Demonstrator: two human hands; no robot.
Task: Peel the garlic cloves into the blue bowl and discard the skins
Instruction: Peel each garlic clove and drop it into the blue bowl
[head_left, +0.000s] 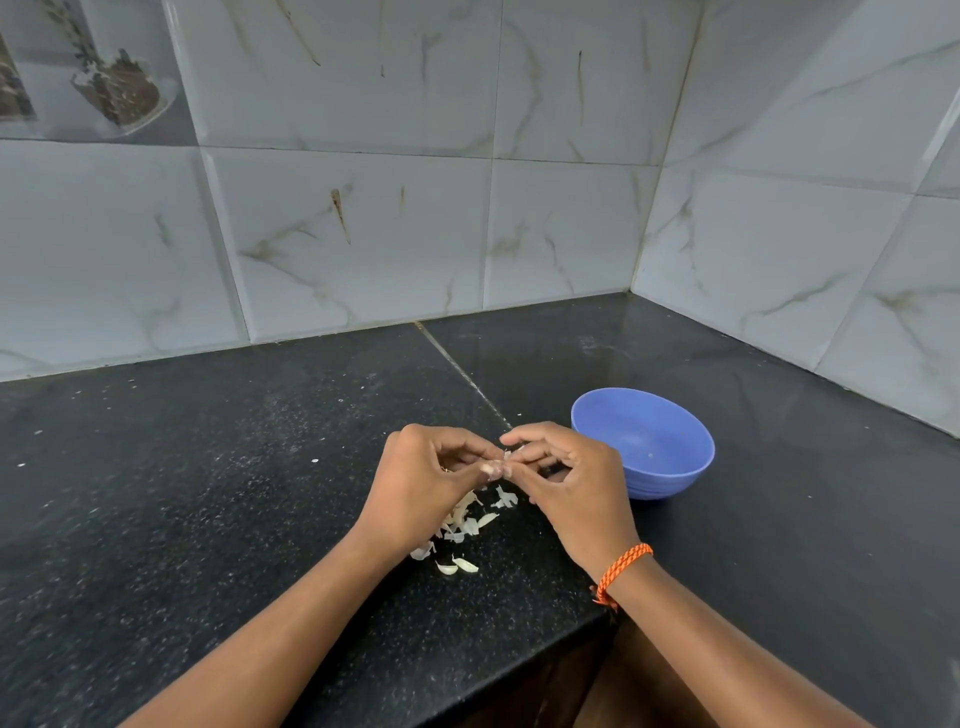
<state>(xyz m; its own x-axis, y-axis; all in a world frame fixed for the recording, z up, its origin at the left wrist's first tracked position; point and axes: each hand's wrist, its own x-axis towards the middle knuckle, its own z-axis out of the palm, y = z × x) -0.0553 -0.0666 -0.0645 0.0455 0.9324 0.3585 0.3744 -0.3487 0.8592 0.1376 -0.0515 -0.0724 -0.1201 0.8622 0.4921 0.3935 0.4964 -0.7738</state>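
Observation:
My left hand (426, 480) and my right hand (566, 478) meet above the black counter, fingertips together, both pinching a small garlic clove (501, 464) that is mostly hidden by the fingers. Below the hands lies a heap of pale garlic skins (467, 522), with two loose pieces (457, 566) nearer to me. The blue bowl (670, 467) stands just right of my right hand; its inside looks nearly bare.
The black granite counter (208, 467) runs into a corner of marble-look wall tiles (363, 234) at the back and right. Its front edge drops off at the lower right, near my right forearm. An orange cord bracelet (621, 569) sits on my right wrist.

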